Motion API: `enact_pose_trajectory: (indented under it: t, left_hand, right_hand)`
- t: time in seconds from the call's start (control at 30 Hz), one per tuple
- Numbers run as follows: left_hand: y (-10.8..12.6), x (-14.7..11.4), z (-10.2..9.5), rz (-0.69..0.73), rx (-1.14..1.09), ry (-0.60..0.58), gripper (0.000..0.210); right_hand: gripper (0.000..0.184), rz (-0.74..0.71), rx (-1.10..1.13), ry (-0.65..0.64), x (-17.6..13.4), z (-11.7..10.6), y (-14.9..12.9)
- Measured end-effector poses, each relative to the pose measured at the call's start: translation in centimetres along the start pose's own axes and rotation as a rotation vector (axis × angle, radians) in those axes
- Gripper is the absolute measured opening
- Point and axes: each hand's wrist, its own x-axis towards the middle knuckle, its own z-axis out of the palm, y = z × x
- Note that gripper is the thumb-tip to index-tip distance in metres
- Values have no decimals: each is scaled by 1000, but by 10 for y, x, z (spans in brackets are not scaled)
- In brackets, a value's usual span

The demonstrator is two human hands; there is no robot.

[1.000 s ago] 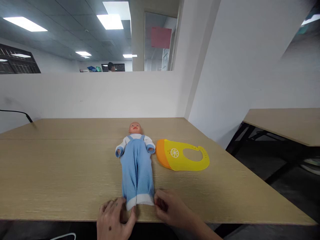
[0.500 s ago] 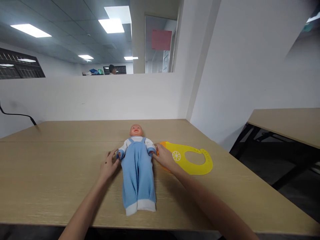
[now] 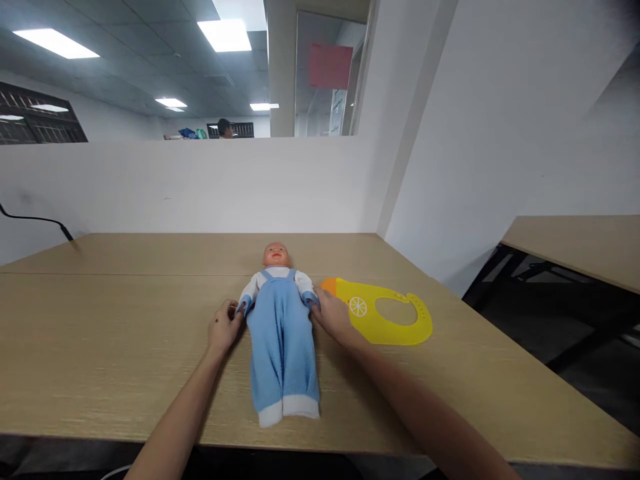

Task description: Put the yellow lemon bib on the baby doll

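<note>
A baby doll (image 3: pixel 283 333) in light blue overalls and a white top lies on its back on the table, head toward the wall. My left hand (image 3: pixel 225 325) is closed on the doll's cuff at the left side, fingers curled. On the other side, my right hand (image 3: pixel 333 313) pinches the doll's other blue cuff. Beside that hand lies a yellow bib (image 3: pixel 390 333) with an orange end, a white citrus-slice print and a round neck opening. My right hand and wrist cover part of its near edge.
The wooden table (image 3: pixel 125 347) runs back to a white wall (image 3: pixel 225 187) with a window opening above. A black cable (image 3: pixel 40 219) enters at the left. Another table (image 3: pixel 575 247) stands to the right. A person's head (image 3: pixel 225 128) shows far beyond the opening.
My left hand has closed in on the doll's cuff and its fingers have curled. The right hand keeps to the other cuff. The view has shifted slightly.
</note>
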Motion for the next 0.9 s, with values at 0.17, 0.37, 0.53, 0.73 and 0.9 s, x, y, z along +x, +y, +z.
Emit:
enact_pose_trajectory:
  t: [0.17,0.37,0.53,0.73,0.9]
  left_hand:
    - [2,-2,-2,-9,66,-8,21]
    - [8,-5,-4,-38,96,-21,20]
    - [14,-6,-5,-67,133,-37,22]
    - [17,1,-7,60,195,48,40]
    - [3,15,-2,408,423,115,38]
  right_hand:
    - [32,-20,-47,19,-1,1,0]
    - [26,-31,-61,32,-2,3,0]
    - [26,-42,-60,41,-4,2,1]
    - [28,-67,-25,54,-10,4,3]
    - [30,-111,5,84,-16,8,5]
